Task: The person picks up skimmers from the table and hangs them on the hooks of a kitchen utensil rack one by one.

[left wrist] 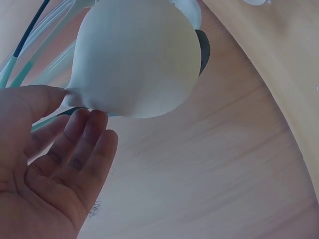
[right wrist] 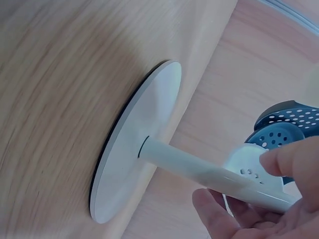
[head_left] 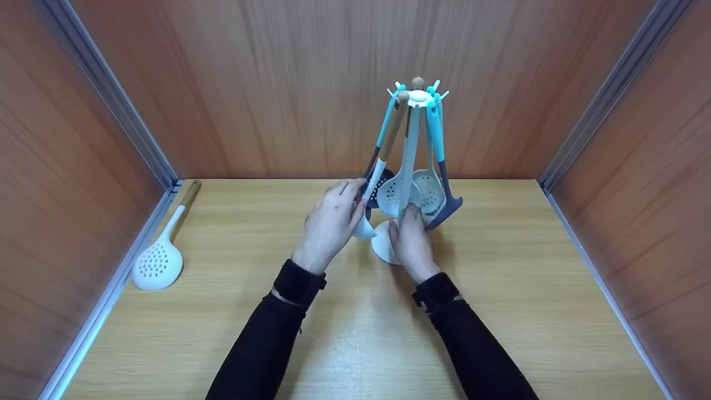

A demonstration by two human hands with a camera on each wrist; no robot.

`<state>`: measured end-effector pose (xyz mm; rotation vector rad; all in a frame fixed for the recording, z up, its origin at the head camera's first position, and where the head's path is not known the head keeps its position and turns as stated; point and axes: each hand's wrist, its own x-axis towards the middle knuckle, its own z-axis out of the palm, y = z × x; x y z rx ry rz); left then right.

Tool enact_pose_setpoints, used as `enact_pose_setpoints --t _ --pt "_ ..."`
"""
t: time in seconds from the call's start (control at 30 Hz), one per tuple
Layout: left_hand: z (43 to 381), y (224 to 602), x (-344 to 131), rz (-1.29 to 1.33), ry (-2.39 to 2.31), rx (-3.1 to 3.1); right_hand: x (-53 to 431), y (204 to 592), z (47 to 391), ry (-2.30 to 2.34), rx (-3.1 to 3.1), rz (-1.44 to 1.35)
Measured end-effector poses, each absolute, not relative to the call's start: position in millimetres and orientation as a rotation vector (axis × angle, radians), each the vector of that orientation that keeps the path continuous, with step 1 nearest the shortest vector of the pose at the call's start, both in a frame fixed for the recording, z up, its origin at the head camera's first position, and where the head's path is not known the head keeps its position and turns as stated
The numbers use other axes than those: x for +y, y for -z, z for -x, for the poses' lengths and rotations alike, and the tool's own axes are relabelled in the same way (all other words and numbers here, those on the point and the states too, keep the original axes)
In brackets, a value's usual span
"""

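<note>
A white utensil stand [head_left: 410, 161] stands upright on its round base [right wrist: 132, 144], with utensils hanging around it from the top ring. My right hand [head_left: 414, 241] grips its pole low down, above the base. My left hand [head_left: 331, 222] pinches a white ladle [left wrist: 134, 55] by its neck, between thumb and fingertips. The ladle's wooden handle [head_left: 393, 130] leans up to the ring; whether it is hooked there I cannot tell. White slotted spoons [head_left: 427, 191], a dark slotted spoon [head_left: 383, 186] and a dark turner with a turquoise handle [head_left: 446, 208] hang around the pole.
On the table's left side lies a white skimmer [head_left: 158, 265] with a wooden handle, close to the metal edge strip [head_left: 105, 300]. Wood panels enclose the table [head_left: 527, 294] at the back [head_left: 278, 111], left and right.
</note>
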<state>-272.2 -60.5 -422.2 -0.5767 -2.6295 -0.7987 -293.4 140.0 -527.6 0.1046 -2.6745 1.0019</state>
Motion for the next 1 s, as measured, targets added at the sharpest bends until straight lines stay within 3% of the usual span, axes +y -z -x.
enact_pose_setpoints --t 0.4,1.0 --pt "272.6 423.7 -64.5 0.563 0.797 -2.638 143.8 522.1 283.1 -1.216 -2.736 -0.078" --pt "275.1 431.2 -75.0 0.533 0.771 -2.603 143.0 524.7 251.6 -1.061 -2.684 -0.215"
